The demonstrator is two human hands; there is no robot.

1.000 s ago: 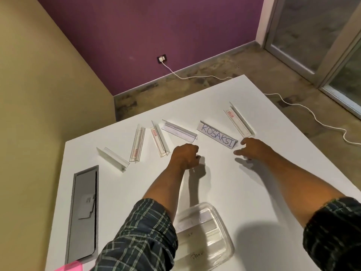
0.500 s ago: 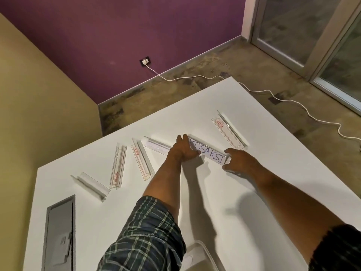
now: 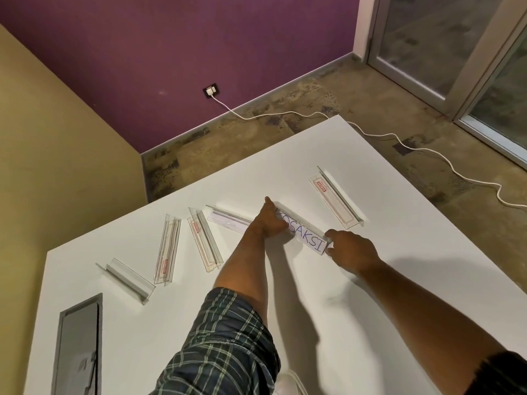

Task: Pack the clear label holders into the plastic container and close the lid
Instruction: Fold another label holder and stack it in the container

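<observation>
Several clear label holders lie in an arc across the white table (image 3: 370, 323). The one with a paper slip reading KOSAKSI (image 3: 306, 236) is in the middle. My left hand (image 3: 269, 220) lies over its left end with fingers wrapped on it, and my right hand (image 3: 350, 249) pinches its right end. Other holders lie at the far left (image 3: 125, 280), left of centre (image 3: 168, 249) (image 3: 204, 242), just behind my left wrist (image 3: 228, 219), and at the right (image 3: 335, 198). Only a sliver of the plastic container (image 3: 288, 382) shows at the bottom edge beside my left sleeve.
A grey cable hatch (image 3: 77, 346) is set into the table at the near left. The table's far edge runs close behind the holders. A white cable (image 3: 413, 143) trails over the floor from a wall socket (image 3: 211, 89).
Both hands have reached forward and closed on the ends of the KOSAKSI holder. The view has tilted up, so the container has slid almost out of frame.
</observation>
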